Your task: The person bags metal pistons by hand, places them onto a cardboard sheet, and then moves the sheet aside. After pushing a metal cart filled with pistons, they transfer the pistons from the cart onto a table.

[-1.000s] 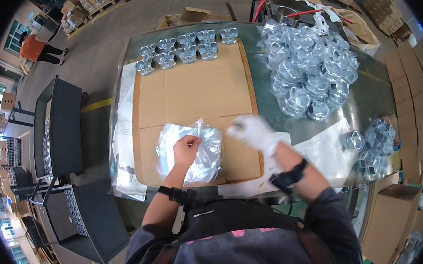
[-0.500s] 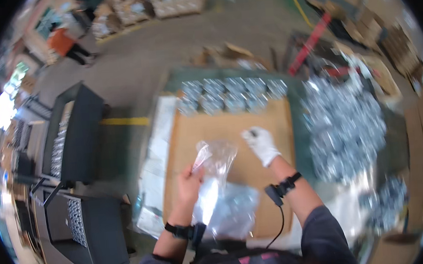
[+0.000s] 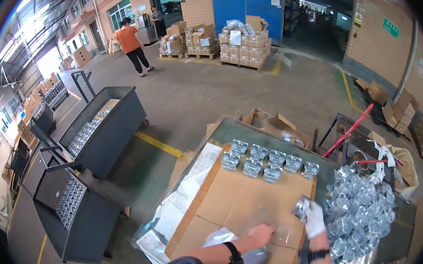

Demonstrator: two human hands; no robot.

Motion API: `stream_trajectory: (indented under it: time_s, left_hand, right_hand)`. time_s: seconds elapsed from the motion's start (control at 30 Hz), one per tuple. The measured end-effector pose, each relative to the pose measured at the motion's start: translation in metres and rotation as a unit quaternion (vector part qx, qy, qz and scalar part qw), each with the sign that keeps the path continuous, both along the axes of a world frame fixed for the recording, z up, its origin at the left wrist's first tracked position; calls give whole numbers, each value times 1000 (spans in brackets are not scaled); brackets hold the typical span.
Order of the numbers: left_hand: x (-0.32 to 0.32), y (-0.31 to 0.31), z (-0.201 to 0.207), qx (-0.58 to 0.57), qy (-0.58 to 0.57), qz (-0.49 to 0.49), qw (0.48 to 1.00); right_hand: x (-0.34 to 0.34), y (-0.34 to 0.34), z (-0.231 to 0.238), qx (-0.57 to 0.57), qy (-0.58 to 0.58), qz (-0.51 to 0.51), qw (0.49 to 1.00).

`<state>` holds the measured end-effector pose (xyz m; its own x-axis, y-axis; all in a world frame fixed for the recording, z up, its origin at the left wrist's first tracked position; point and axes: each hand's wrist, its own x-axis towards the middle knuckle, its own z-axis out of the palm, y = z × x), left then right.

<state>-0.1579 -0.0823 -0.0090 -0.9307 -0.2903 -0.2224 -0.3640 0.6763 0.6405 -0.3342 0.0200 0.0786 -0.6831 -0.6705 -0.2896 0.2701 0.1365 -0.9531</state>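
A clear bag (image 3: 282,236) is pinched in the left hand (image 3: 262,234); right of it, a metal part (image 3: 298,208) is gripped by the right hand (image 3: 313,218). Bagging seems under way; the bag should probably be spread open

On my feed I see a yellow triangular warning sign (image 3: 358,19) and a green sign (image 3: 390,27) on the tiled wall (image 3: 376,7), white notices (image 3: 275,0) on the blue door (image 3: 261,7) and printed sheets (image 3: 175,210) on the table (image 3: 227,129), all too small to read.

Eight parts (image 3: 272,173) on cardboard (image 3: 222,196), one glove (image 3: 314,219)
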Motion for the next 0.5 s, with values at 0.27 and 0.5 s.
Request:
stream_trajectory:
  time_s: [0.27,0.5]
  left_hand:
    - [10,51,11,307,-22,179,934]
    - [54,117,89,-101,197,-166,961]
  right_hand:
    - [155,113,-80,140,392,-30,909]
    - [186,137,-17,304,325,182,877]
